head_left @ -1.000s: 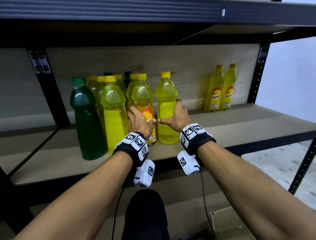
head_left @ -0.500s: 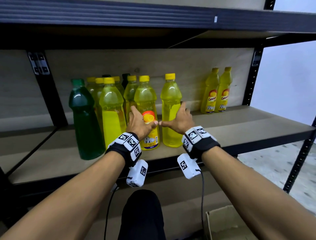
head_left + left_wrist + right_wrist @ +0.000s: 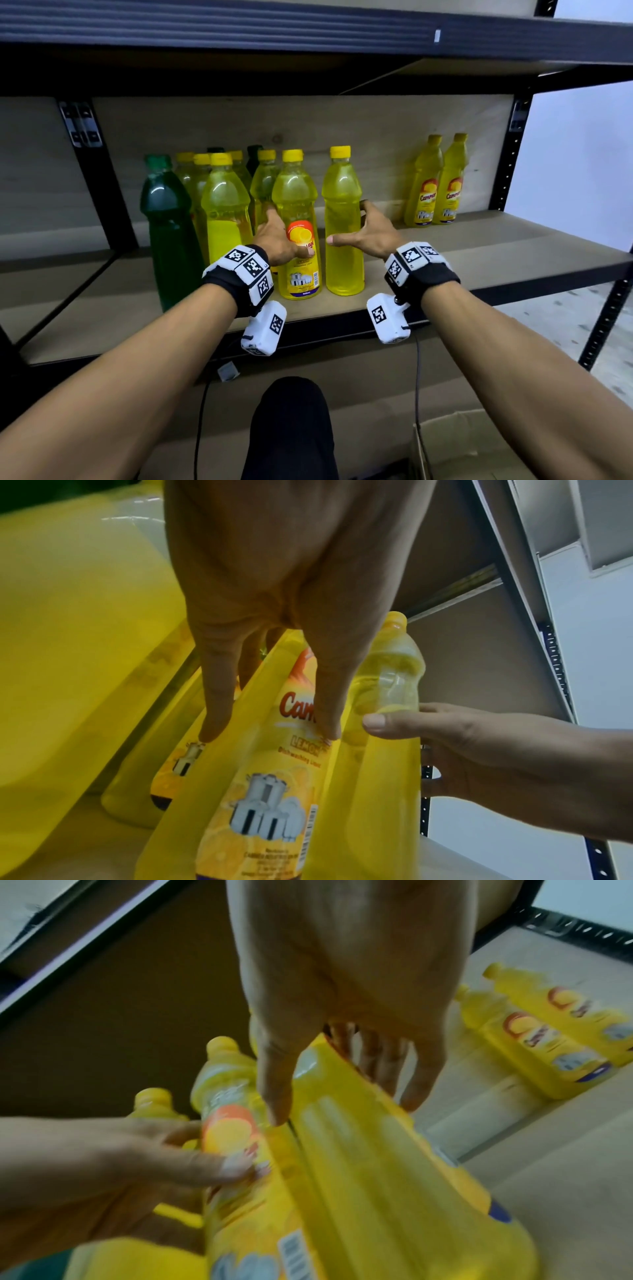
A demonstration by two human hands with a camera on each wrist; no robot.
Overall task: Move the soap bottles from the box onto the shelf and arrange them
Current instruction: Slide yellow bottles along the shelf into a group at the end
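Observation:
Two yellow soap bottles stand side by side at the front of the wooden shelf (image 3: pixel 496 260): a labelled bottle (image 3: pixel 298 205) and a plain bottle (image 3: pixel 342 267). My left hand (image 3: pixel 289 231) straddles the labelled bottle (image 3: pixel 260 791), fingers straight along its left side and thumb tip touching the label. My right hand (image 3: pixel 352 226) is spread around the plain bottle (image 3: pixel 377 1164), thumb stretched across its front and fingers by its right side. Neither bottle is lifted.
Left of them stands a cluster of several yellow bottles and a dark green bottle (image 3: pixel 168 233). Two labelled bottles (image 3: pixel 436 185) stand at the back right. An upper shelf (image 3: pixel 308 31) hangs overhead. An open cardboard box (image 3: pixel 479 448) sits on the floor, lower right.
Both hands have loosened from a close grip to spread, straighter fingers. The gap between the two front bottles has widened slightly.

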